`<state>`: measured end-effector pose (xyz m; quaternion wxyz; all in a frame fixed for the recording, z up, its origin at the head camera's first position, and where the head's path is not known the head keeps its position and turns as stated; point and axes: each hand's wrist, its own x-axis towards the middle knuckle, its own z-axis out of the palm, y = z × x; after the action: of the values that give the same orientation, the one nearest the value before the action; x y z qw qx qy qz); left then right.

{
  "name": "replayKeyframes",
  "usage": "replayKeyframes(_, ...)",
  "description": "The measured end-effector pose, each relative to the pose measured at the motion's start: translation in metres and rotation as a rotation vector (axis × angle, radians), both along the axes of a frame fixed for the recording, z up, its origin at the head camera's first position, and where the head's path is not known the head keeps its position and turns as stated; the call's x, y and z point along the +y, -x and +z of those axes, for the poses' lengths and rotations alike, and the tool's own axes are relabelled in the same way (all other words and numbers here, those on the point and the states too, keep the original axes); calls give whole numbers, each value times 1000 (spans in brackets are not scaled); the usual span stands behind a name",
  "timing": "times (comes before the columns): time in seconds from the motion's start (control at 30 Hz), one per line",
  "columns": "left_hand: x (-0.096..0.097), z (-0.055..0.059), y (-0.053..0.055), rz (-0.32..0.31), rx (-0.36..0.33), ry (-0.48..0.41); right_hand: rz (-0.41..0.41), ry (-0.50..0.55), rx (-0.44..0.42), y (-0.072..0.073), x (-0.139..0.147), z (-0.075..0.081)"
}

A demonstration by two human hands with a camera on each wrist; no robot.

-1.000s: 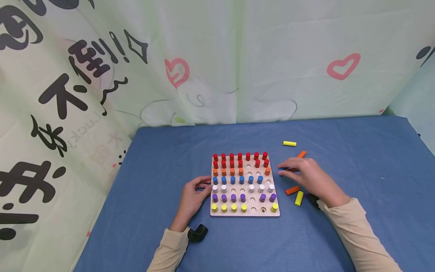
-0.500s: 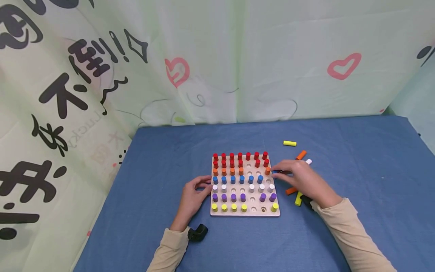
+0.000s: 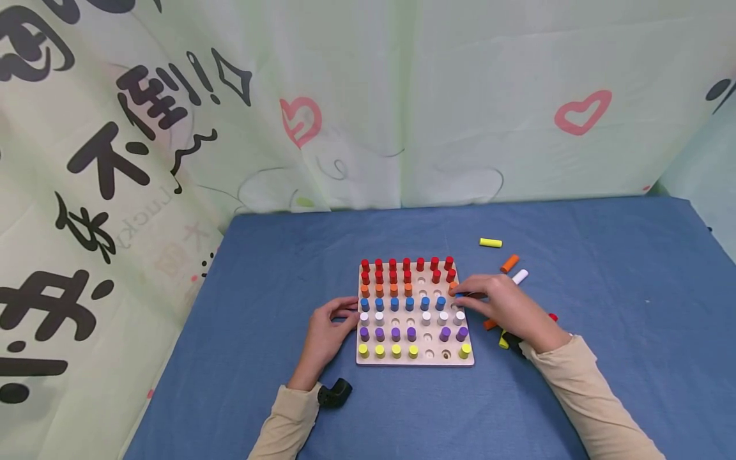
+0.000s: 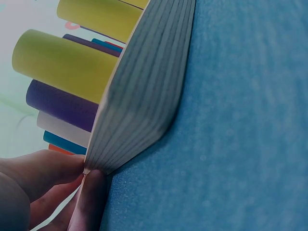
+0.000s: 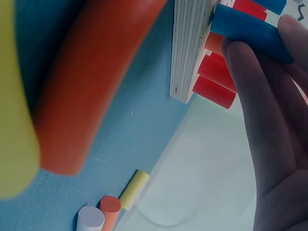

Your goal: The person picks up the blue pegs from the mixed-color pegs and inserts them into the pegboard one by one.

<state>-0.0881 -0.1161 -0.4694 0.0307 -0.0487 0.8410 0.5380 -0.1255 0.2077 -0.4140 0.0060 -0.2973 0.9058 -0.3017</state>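
A wooden pegboard (image 3: 402, 361) lies on the table, carrying rows of red, orange, blue, white, purple and yellow pegs. My left hand (image 3: 324, 335) grips its left edge; in the left wrist view, thumb (image 4: 53, 168) and a fingertip meet at the board's edge. At the right side, my right hand (image 3: 508, 306) pinches a blue peg (image 5: 250, 31) between thumb and fingers. One end of this peg is at the board's surface in the right wrist view, by the right end of the blue row. From the head, the fingers hide part of it.
Right of the board lie loose pegs: a yellow peg (image 3: 490, 243) at the back, an orange peg (image 3: 509, 263) and a white peg (image 3: 520, 276). Another orange peg (image 3: 490, 324), a yellow peg (image 3: 503, 340) and a red peg (image 3: 553, 317) lie partly under the right arm.
My right hand has moved left from beside the board to its right edge, bringing the blue peg to the blue row. The left hand has stayed in place.
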Motion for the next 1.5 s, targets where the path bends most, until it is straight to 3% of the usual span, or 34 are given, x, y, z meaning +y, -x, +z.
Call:
replayKeyframes(1.2,-4,3,2,27,-9,31,2,-87,-98,4,-10,1)
replayKeyframes(1.5,1,1,4,5,15,22,-6,-52,-70,-2,-1,4)
